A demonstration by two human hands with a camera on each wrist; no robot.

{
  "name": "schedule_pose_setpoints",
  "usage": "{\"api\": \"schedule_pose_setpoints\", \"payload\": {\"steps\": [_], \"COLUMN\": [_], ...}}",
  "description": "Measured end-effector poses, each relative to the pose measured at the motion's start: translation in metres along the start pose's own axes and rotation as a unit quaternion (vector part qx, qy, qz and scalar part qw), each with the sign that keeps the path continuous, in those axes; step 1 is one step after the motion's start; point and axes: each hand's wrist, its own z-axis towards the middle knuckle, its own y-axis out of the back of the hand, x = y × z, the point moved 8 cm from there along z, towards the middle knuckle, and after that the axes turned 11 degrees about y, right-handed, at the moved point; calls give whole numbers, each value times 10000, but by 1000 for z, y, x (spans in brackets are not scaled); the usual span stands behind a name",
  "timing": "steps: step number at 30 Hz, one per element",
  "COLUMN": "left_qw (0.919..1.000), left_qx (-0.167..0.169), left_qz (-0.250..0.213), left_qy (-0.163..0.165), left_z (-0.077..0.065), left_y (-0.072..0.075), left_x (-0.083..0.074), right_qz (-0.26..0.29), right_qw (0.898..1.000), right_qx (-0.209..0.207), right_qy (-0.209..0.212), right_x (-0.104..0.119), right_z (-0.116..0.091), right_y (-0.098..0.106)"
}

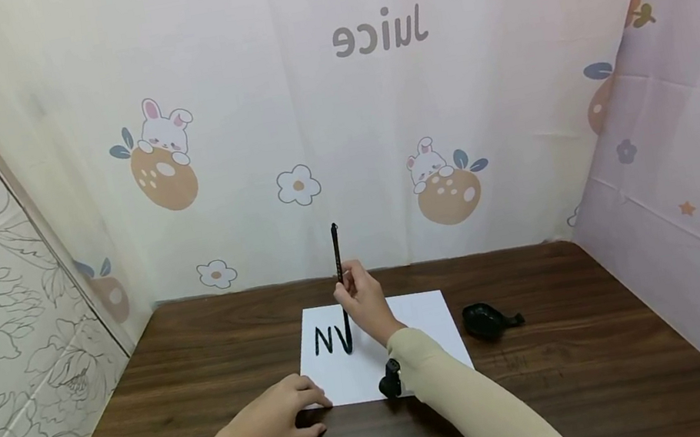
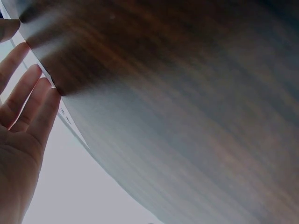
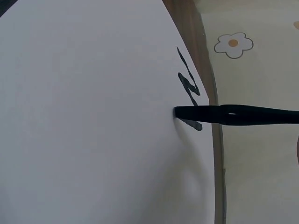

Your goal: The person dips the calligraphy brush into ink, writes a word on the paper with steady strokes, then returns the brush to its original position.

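Note:
A white sheet of paper [image 1: 421,323] lies on the table, with black strokes [image 1: 323,341] shaped like an N and a V on its left half. My right hand [image 1: 368,305] pinches a dark writing brush [image 1: 336,248] about midway and holds it nearly upright. In the right wrist view the black brush tip [image 3: 182,112] is down at the paper, at the end of a thick stroke. My left hand [image 1: 276,417] rests palm down by the near left corner of the sheet, fingers relaxed and spread, fingertips at its edge.
A black, rounded, gourd-shaped thing [image 1: 486,321] with a narrow neck sits right of the paper on the brown wooden table [image 1: 580,365]. A small black device [image 1: 389,379] is at my right wrist. Printed curtains [image 1: 301,102] stand behind the table and at its sides.

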Motion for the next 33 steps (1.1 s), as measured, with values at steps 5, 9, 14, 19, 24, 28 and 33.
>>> {"api": "schedule_pose_setpoints", "payload": {"steps": [5, 9, 14, 19, 24, 28, 33], "left_qw": [10000, 10000, 10000, 9999, 9999, 9999, 9998], "left_qx": [-30, -38, -62, -100, -139, -145, -155], "left_qz": [-5, -15, -3, -18, 1, 5, -8], "left_qy": [-10, -13, -19, -94, -87, -77, -91], "left_z": [0, 0, -1, -1, -1, -1, -1], "left_y": [0, -1, 0, 0, 1, 0, -1], "left_x": [0, 1, 1, -1, -1, 0, 0], "right_qz": [-9, -17, -56, -124, -156, -97, -72], "right_qw": [10000, 10000, 9997, 9989, 9984, 9985, 9987], "right_qx": [-38, -81, -193, -371, -447, -446, -416], "right_qy": [19, 33, 111, 257, 321, 310, 275], "right_x": [0, 1, 3, 5, 4, 3, 1], "right_z": [1, 2, 4, 6, 7, 6, 5], "right_y": [1, 3, 7, 11, 13, 12, 12]}}
